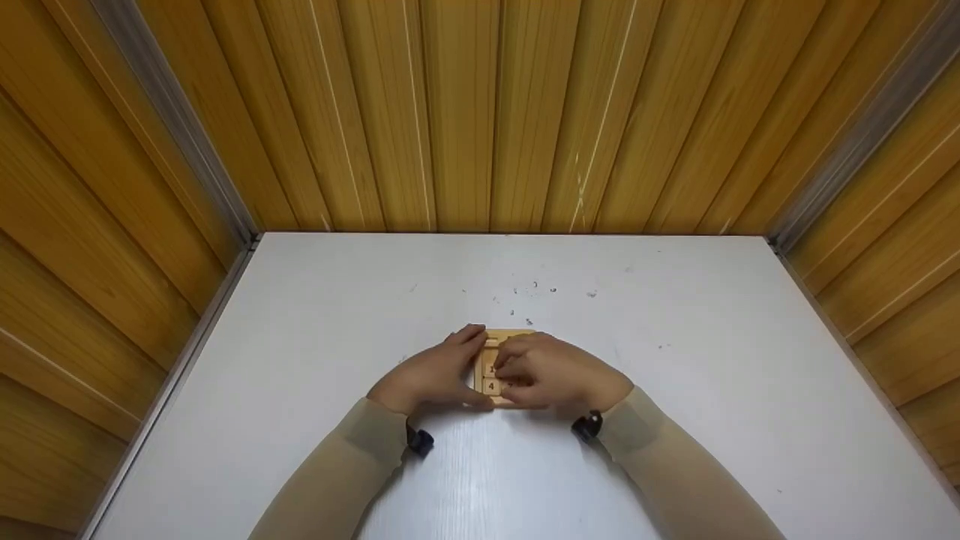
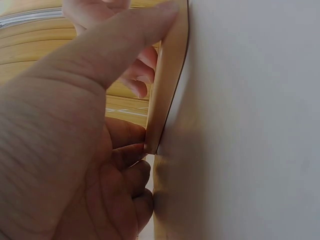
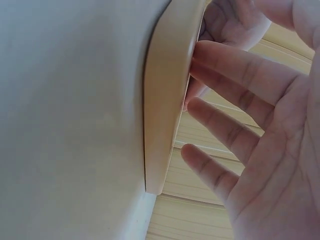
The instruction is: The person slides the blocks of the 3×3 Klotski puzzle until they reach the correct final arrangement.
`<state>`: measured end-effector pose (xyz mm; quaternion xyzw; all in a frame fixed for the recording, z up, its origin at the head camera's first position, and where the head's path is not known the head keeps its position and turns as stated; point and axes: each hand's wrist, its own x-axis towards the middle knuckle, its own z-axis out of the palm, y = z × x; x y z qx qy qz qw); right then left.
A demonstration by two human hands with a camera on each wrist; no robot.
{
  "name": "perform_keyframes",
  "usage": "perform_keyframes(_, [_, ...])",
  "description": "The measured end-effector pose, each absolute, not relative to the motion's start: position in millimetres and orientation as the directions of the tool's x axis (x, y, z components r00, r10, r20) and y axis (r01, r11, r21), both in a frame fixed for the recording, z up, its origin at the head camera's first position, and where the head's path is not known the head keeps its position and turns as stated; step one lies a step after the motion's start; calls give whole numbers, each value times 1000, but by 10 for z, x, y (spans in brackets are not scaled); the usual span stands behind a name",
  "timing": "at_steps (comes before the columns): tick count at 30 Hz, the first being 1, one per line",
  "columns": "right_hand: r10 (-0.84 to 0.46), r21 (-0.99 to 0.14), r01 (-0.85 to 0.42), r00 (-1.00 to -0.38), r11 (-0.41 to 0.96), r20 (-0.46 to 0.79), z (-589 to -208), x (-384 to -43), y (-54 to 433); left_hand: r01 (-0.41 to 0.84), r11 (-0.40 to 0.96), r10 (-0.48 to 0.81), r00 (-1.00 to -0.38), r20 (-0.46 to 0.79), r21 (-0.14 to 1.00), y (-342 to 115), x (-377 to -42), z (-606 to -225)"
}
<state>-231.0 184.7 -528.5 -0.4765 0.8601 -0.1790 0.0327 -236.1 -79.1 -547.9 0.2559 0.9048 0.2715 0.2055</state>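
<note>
A small wooden number puzzle (image 1: 511, 332) lies flat on the white table, partly covered by both hands. A tile marked 4 (image 1: 491, 386) shows near its lower left, with a tile marked 1 (image 1: 491, 369) just above. My left hand (image 1: 441, 373) grips the puzzle's left side, thumb at the near corner and fingers along the far left. In the left wrist view the thumb presses against the frame's side wall (image 2: 167, 75). My right hand (image 1: 559, 369) reaches over the puzzle's right half, fingertips on the tiles; its fingers look fairly straight in the right wrist view. Other tiles are hidden beneath it.
The white table (image 1: 360, 300) has small dark marks beyond the puzzle. Wood-patterned panels (image 1: 457, 112) stand at the back and both sides, joined by grey metal posts (image 1: 180, 112). Black straps (image 1: 420, 441) circle both wrists.
</note>
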Motion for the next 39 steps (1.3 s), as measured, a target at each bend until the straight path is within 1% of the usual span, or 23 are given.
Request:
perform_keyframes(13, [-833, -332, -805, -546, 491, 91, -5271, -2340, 1867, 340, 727, 566, -789, -240, 596, -786, -2360, -5479])
perform_keyframes(20, [-825, -312, -796, -562, 518, 65, -5265, -2334, 1871, 354, 728, 571, -787, -233, 587, -785, -2362, -5489])
perform_keyframes(26, [-823, -282, -802, -564, 527, 67, -5264, -2323, 1871, 353, 726, 574, -784, -237, 590, -782, -2374, -5480])
perform_keyframes(39, [-810, -269, -787, -586, 556, 40, -5269, -2332, 1870, 353, 727, 576, -780, -243, 589, -788, -2379, -5484])
